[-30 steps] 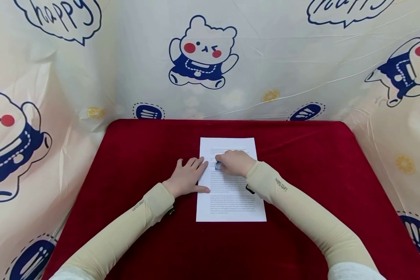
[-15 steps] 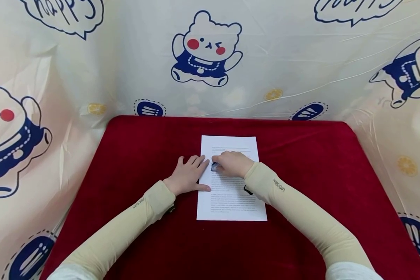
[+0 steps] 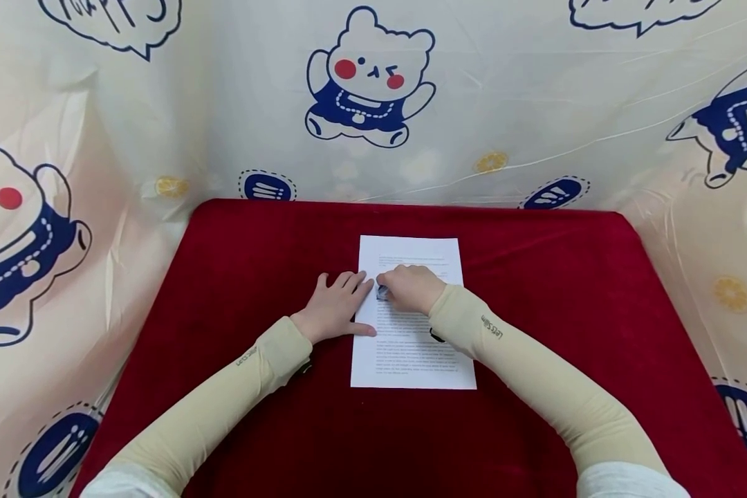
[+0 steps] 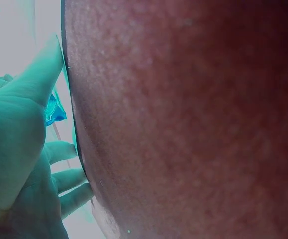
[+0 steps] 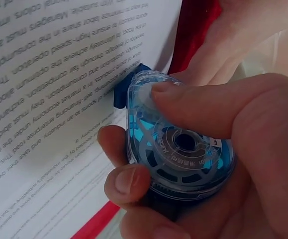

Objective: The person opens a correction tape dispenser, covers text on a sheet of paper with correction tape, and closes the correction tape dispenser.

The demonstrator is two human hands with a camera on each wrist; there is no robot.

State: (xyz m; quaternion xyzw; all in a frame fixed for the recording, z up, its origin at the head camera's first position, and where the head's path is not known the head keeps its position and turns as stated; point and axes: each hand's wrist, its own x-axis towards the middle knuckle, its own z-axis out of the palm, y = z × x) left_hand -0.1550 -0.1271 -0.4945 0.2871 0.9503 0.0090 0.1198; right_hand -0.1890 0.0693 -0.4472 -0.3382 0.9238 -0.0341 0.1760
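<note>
A printed sheet of white paper (image 3: 404, 370) lies on the red cloth. My right hand (image 3: 413, 288) grips a correction tape dispenser (image 3: 382, 292) over the left part of the text. In the right wrist view, the clear and blue correction tape (image 5: 183, 164) lies between thumb and curled fingers, its blue tip at the printed lines. Whether the tip presses the paper is hard to tell. My left hand (image 3: 333, 308) rests spread at the sheet's left edge, with fingertips and thumb on the paper. The left wrist view shows this hand (image 4: 14, 144) with straight fingers, tinted green.
Red velvet cloth (image 3: 255, 249) covers the table under the sheet. A pale curtain (image 3: 473, 83) with printed bears surrounds the table at the back and sides. Both forearms wear cream sleeves, each with a small dark device at the wrist.
My right hand has slid a little left across the text with the correction tape, mostly in the first half second. The left hand keeps its place on the sheet. The head view has tilted slightly.
</note>
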